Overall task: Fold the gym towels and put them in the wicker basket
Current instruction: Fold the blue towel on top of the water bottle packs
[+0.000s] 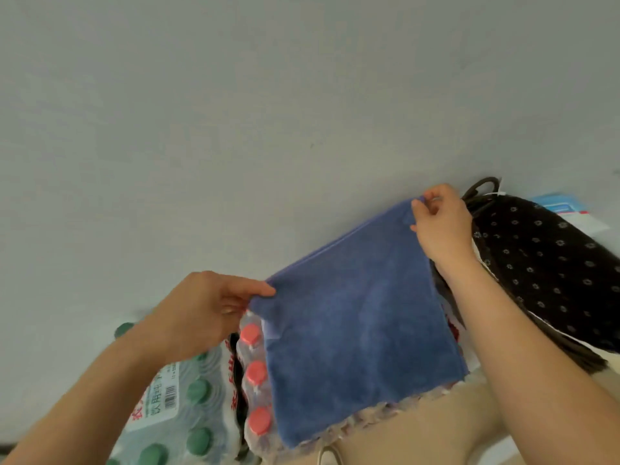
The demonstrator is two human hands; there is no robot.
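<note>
Fingers (265,290) pinching both top corners, blue towel (355,323) hanging smooth

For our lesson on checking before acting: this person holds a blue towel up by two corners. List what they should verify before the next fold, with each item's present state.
1. Left hand grip on the towel corner: pinched, ok.
2. Right hand grip on the other top corner: pinched, ok.
3. Top edge stretched between the hands: ok.
4. Towel hangs flat, no bunching: ok.
5. Flat spot to lay it on: cannot tell; only bottle packs show below.
6. Wicker basket within reach: cannot tell; not in view.
</note>
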